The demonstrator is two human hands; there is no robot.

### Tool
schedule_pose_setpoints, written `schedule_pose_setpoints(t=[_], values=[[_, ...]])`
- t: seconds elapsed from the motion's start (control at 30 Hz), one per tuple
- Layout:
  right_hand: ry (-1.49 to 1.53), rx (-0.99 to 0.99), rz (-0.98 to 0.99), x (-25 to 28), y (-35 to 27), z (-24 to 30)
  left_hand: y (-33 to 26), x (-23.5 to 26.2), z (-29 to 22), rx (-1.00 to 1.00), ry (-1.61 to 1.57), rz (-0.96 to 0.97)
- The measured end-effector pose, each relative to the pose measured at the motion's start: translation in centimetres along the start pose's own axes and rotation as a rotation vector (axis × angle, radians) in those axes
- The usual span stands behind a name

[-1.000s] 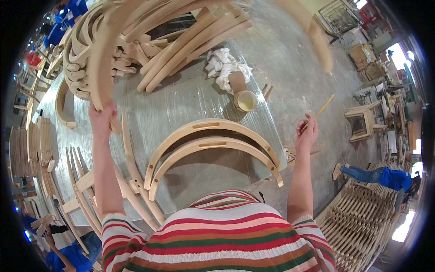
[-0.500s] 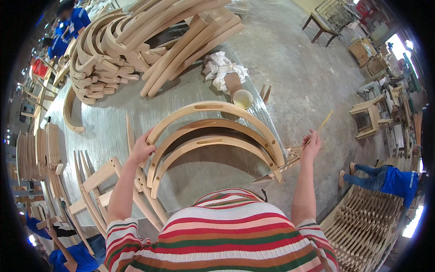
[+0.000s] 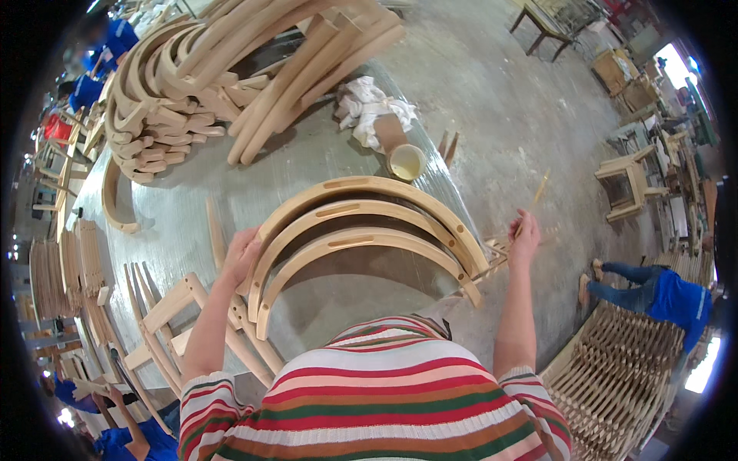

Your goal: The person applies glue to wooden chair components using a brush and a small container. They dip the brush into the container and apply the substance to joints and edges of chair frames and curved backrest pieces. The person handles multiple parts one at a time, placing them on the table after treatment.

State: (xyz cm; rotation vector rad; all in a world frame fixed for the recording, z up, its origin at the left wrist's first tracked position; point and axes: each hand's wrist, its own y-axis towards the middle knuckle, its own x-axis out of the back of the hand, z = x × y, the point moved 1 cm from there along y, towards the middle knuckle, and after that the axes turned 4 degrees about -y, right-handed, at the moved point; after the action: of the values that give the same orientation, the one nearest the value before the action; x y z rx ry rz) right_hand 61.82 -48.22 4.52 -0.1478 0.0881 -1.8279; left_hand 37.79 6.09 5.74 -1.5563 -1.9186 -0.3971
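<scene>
Three curved wooden rails lie nested, one inside another, in front of me, each with a slot in its top face. My left hand point(image 3: 243, 256) is closed at the left side of the outer curved rail point(image 3: 367, 184), its fingers partly hidden. Closer to me are the middle curved rail point(image 3: 384, 208) and the inner curved rail point(image 3: 384, 236). Round dark holes show near the right ends of the rails. Off to the right, my right hand point(image 3: 524, 238) grips a thin yellowish stick point(image 3: 543, 189) that points up and away; its tip is blurred.
Beyond the rails, a cup of pale yellow liquid point(image 3: 407, 162) stands near white cloths point(image 3: 367, 107) on the film-covered table point(image 3: 177, 200). Curved wooden parts point(image 3: 165, 115) are heaped at the far left. A chair frame point(image 3: 173, 303) is by my left arm. A person in blue point(image 3: 676, 300) bends at right.
The outer rail has come nearer to me and closer to the middle rail, my left hand still at its left side. My right hand has shifted slightly left and away with the stick.
</scene>
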Motion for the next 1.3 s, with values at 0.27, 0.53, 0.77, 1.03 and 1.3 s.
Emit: schedule_pose_setpoints(t=[0.27, 0.53, 0.77, 1.03, 1.3], values=[[-0.091, 0.068, 0.259, -1.9, -2.3, 0.5, 5.6, -0.6, -1.1, 0.15, -0.181, -0.027], [-0.109, 0.166, 0.305, -3.0, -3.1, 2.7, 21.9, -9.9, -12.5, 0.228, -0.424, 0.226], [0.12, 0.083, 0.503, -1.6, -1.8, 3.3, 27.3, -17.9, -15.1, 0.508, -0.515, 0.396], [0.042, 0.214, 0.523, -2.8, -0.7, 5.2, 25.1, -17.4, -18.7, 0.217, -0.772, 0.171], [0.448, 0.538, 0.498, -5.5, -0.6, 14.1, 14.8, -10.6, -24.6, -0.131, -1.749, 0.253]])
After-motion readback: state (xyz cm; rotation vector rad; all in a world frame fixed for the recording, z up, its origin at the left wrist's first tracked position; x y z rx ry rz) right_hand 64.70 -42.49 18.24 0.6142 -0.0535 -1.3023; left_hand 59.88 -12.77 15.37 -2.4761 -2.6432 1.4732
